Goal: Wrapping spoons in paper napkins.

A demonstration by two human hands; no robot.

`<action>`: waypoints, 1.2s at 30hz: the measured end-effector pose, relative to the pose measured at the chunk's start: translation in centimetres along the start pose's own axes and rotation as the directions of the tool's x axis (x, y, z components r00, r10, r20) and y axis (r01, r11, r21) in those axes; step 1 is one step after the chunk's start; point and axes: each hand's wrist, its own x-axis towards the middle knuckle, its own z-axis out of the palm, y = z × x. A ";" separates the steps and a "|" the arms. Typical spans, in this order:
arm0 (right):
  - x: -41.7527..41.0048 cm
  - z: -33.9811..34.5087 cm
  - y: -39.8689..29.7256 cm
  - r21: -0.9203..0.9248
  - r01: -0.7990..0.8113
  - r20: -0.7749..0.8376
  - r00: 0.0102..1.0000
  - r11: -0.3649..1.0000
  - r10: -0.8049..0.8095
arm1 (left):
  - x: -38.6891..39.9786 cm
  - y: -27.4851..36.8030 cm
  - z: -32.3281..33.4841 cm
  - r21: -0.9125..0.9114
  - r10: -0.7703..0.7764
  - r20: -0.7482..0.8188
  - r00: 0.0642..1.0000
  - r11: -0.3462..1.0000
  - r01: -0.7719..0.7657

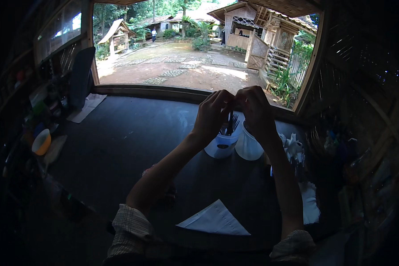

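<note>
My left hand (212, 114) and my right hand (257, 111) are raised close together at the far side of the dark table, fingertips meeting. The fingers are bent inward, and shadow hides what is between them. Below my left hand stands a translucent plastic container (216, 149) with several forks (233, 124) in it, tines up. A second translucent plastic container (249, 148) stands beside it, under my right hand; its contents are hidden. Nearer my body lies a white paper napkin (216, 219) folded into a triangle.
Right of my right forearm are white paper-wrapped bundles (292, 146) and white paper (310, 202). The dark tabletop (119, 143) runs to a wooden window sill (146, 92). At left are an orange bowl (41, 142) and a paper sheet (86, 108). People stand outside.
</note>
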 end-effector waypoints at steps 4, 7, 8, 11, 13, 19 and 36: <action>-2.9 -1.8 -4.9 0.113 -0.164 -0.046 0.984 0.980 0.170 | -2.9 4.5 -2.6 -0.106 0.014 0.025 1.000 0.994 -0.012; -6.0 -2.4 -8.9 0.075 -0.317 0.015 0.948 0.946 0.317 | -6.8 6.6 -3.9 -0.203 -0.063 0.045 0.997 0.977 0.071; -7.4 -2.3 -10.1 0.095 -0.392 0.047 0.920 0.915 0.390 | -8.4 7.4 -4.3 -0.238 -0.147 0.065 0.987 0.958 0.158; -11.9 -2.2 -13.0 0.114 -0.511 0.107 0.859 0.852 0.501 | -13.2 9.1 -4.9 -0.320 -0.324 0.190 0.927 0.872 0.371; -14.1 -2.2 -14.7 0.159 -0.628 0.169 0.777 0.762 0.606 | -15.6 10.1 -5.1 -0.397 -0.408 0.247 0.879 0.785 0.476; -17.5 -2.1 -17.1 0.134 -0.723 0.209 0.689 0.677 0.694 | -21.1 12.0 -5.8 -0.369 -0.533 0.251 0.808 0.719 0.589; -25.5 1.1 -13.1 0.041 -0.957 0.502 0.267 0.286 0.823 | -28.8 15.5 -4.8 0.023 -0.686 0.319 0.654 0.695 0.718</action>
